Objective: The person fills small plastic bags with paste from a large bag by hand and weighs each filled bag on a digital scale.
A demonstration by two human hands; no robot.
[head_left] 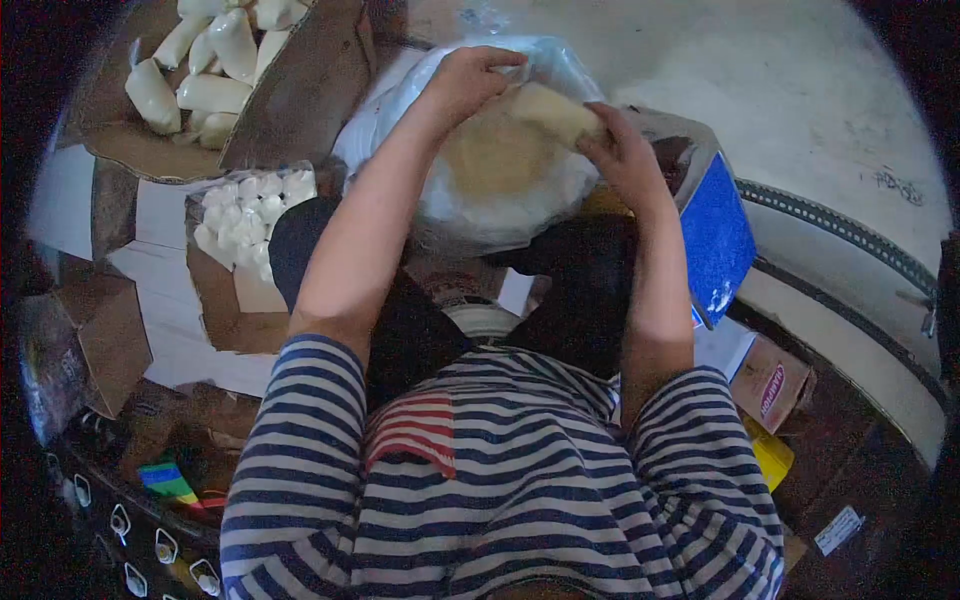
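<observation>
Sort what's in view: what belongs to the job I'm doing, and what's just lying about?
Likely part of the job:
plastic bag
tan contents
pale packet in your right hand
pale pouches, upper left
small white bundles

Probably just lying about:
CHAMPION box
striped coloured item
yellow item

Dim, grainy light, brighter on the forearms; motion blur near the fingers; dark, curved fisheye edges.

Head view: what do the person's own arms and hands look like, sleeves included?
The left hand and right hand are bare, with no gloves, watch or bracelet visible; blur hides whether there is a thin ring. The forearms are uncovered. The left sleeve and right sleeve end near the elbows, in horizontal navy and whitish stripes. No cables or markings show on either arm.
</observation>
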